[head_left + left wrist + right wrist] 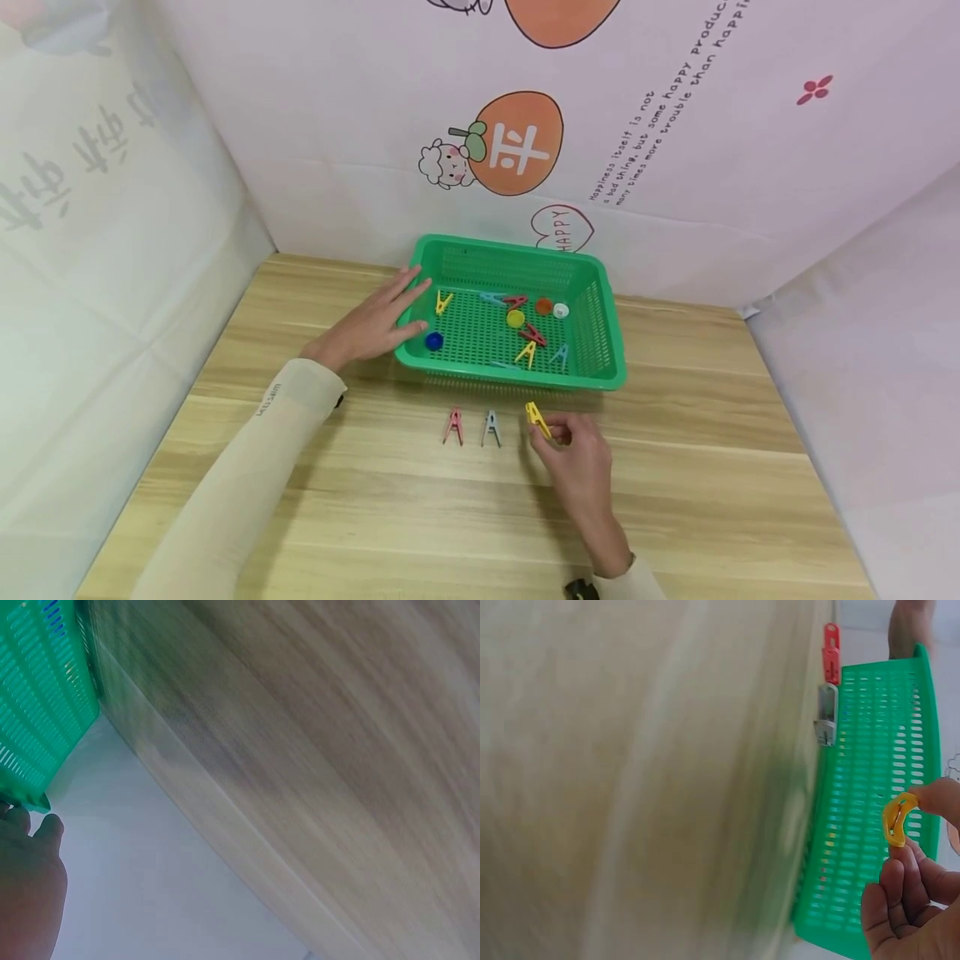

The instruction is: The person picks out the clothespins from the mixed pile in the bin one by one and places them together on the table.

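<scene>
My right hand (577, 462) pinches a yellow clothespin (537, 420) between thumb and fingers, in front of the basket's near side. In the right wrist view the same yellow clothespin (898, 819) shows between the fingertips. A pink-red clothespin (453, 426) and a grey-blue clothespin (491, 427) stand side by side on the table, left of that hand. My left hand (371, 325) rests at the left rim of the green basket (510, 377), its fingers straight and spread over the edge. In the left wrist view only part of this hand (30, 877) appears, next to the basket.
Inside the basket lie several clothespins, among them a yellow one (443, 302) and a red one (533, 335), plus bottle caps: blue (434, 341), yellow (515, 318), orange-red (543, 306) and white (560, 311). A printed cloth wall (360, 200) stands behind the wooden table (420, 508).
</scene>
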{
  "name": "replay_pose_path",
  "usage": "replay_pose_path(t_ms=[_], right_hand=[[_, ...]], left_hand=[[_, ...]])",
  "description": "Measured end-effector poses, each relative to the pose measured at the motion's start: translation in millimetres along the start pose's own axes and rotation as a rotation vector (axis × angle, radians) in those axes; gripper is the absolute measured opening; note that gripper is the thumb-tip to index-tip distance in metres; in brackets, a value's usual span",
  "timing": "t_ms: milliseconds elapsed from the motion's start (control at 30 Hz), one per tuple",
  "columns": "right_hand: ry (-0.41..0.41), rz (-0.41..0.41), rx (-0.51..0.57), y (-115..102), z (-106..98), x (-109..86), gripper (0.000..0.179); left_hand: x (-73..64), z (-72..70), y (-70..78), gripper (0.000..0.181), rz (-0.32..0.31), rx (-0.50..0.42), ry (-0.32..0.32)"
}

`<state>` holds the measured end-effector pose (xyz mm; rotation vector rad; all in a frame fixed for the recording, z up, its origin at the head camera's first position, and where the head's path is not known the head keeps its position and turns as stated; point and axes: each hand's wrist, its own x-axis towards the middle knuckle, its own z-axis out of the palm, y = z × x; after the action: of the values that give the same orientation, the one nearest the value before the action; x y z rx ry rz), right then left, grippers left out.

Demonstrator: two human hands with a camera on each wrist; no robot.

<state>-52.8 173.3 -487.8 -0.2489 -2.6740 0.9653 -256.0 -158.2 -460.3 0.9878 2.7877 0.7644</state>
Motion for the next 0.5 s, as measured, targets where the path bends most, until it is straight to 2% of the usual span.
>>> replay_pose_path(t_ms=[500], right_hand=[[-0.073, 0.022, -0.038, -4.6, 15.4, 2.9, 0.019]], left_hand=[[0.9, 1.6, -1.5, 0.079, -0.005, 0.003, 0.007]])
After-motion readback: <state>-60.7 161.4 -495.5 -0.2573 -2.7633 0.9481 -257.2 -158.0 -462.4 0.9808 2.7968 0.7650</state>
